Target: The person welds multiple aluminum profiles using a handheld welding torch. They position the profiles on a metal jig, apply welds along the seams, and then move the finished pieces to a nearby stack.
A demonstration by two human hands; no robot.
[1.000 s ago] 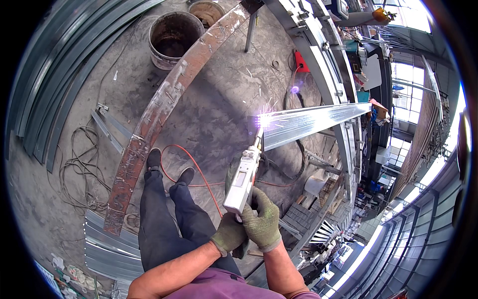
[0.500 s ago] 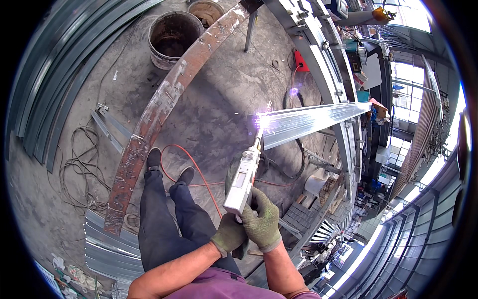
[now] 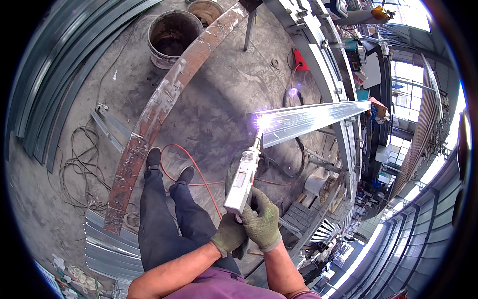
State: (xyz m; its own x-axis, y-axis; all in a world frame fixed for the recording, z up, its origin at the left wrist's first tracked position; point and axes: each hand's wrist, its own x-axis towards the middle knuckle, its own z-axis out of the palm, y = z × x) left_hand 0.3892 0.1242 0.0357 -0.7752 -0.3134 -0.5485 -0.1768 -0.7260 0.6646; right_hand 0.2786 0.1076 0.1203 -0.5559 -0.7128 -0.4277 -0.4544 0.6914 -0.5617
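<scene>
My two gloved hands hold a white handheld welding gun [image 3: 240, 185], its nozzle pointing away from me. My left hand [image 3: 230, 234] is closed near the rear end of the gun, its fingers partly hidden. My right hand [image 3: 263, 222] is wrapped at the gun's right side and rear, close against the left one. At the nozzle tip a bright violet-white flare glows on the near left end of a shiny metal channel [image 3: 313, 122]. Glare hides the exact contact point. The channel stretches right to a steel frame.
A rusty steel beam [image 3: 167, 94] curves across the left, past a dirty bucket [image 3: 174, 37]. Long metal profiles [image 3: 55, 70] lie at far left. A red hose [image 3: 201, 174] and dark cables [image 3: 79, 164] run over the floor. The pale steel frame [image 3: 328, 74] stands at right.
The flare at the nozzle has changed shape, and the thin spark streak above it is gone. My hands and the gun hold almost the same place.
</scene>
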